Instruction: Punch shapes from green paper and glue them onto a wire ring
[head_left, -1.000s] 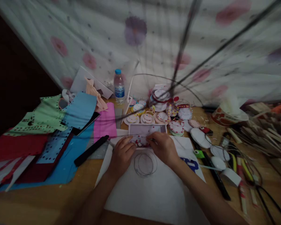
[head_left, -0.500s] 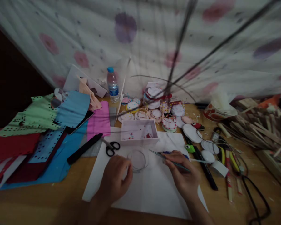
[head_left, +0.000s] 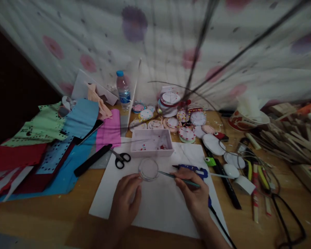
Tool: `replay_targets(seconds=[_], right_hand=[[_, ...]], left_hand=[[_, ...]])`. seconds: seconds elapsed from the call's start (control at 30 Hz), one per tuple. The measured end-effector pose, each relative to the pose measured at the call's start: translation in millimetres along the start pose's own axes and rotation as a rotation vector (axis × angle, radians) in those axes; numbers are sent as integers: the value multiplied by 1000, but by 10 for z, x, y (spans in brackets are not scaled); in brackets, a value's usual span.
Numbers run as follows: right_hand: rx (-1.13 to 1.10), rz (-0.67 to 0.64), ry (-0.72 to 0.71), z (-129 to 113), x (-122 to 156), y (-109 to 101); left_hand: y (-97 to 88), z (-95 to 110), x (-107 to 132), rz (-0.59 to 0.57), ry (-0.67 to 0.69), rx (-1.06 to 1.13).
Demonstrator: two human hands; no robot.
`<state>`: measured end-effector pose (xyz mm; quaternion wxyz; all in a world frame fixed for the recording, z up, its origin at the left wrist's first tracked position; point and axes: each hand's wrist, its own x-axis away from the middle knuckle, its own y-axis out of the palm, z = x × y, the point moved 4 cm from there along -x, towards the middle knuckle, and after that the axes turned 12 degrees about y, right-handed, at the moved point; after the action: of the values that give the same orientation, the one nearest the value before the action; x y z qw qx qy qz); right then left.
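My left hand [head_left: 126,197] is closed with its fingertips at the left edge of a thin wire ring [head_left: 140,170], above a white paper sheet [head_left: 158,211]. My right hand [head_left: 195,192] pinches slim tweezers [head_left: 168,174], whose point reaches the ring's right side. Whether the tips grip anything is too small to tell. Partly behind my right hand lies a blue glue gun [head_left: 197,170], its black cord running toward the front. A pale open box [head_left: 151,152] with small red and white pieces stands just beyond the ring.
Black-handled scissors [head_left: 122,159] lie left of the ring, beside coloured felt sheets [head_left: 80,116]. Several decorated round pieces [head_left: 172,122] and a water bottle [head_left: 123,90] stand at the back. Pliers [head_left: 263,180], a black marker [head_left: 229,186] and wood sticks [head_left: 287,138] are at right.
My right hand has moved left, bringing the tweezers' point to the wire ring and uncovering more of the glue gun. My left hand's fingertips stay at the ring's left edge. The view has shifted slightly.
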<state>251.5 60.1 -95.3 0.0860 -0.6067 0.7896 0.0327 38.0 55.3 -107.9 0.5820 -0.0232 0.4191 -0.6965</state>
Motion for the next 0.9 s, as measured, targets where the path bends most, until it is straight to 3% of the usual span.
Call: replay_targets(seconds=[0.03,0.1,0.2,0.4,0.9], right_hand=[[-3,-12,2,0,9,11],[-2,-38,0,3,28,34],[12,-67,-16,14,50,61],[65,-91,-29,52,67,110],[87,-41,42,4,82,114]], left_hand=[[-19,-15,-76,60,-103,129],[40,-33,-225,21,-315,476],[135,-17,-407,-31,-380,780],[282,-136,-386,-82,-429,911],[301,-167,-336,-51,-549,987]])
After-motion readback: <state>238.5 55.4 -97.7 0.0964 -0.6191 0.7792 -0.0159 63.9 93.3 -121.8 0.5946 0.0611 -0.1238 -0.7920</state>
